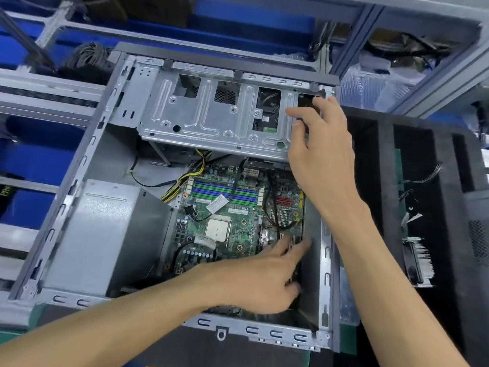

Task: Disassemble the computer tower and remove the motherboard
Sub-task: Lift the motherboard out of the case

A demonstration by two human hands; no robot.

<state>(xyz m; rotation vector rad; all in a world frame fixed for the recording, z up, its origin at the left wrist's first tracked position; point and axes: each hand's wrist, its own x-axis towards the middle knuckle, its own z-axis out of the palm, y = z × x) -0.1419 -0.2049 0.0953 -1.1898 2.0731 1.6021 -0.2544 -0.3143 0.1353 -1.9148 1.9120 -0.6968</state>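
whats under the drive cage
Yellow-black cables and the motherboard's top edge show below the drive cage. Anything further beneath is covered; the right hand hides its right end.

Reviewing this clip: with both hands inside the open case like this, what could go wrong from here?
1. Cables still run across the motherboard; lifting it now could strain their connectors.
2. The left hand reaches along the board's right edge by the case wall; the sheet-metal edges could cut skin.
3. The right hand grips the raised drive cage; if it slips, the cage could drop onto the board.
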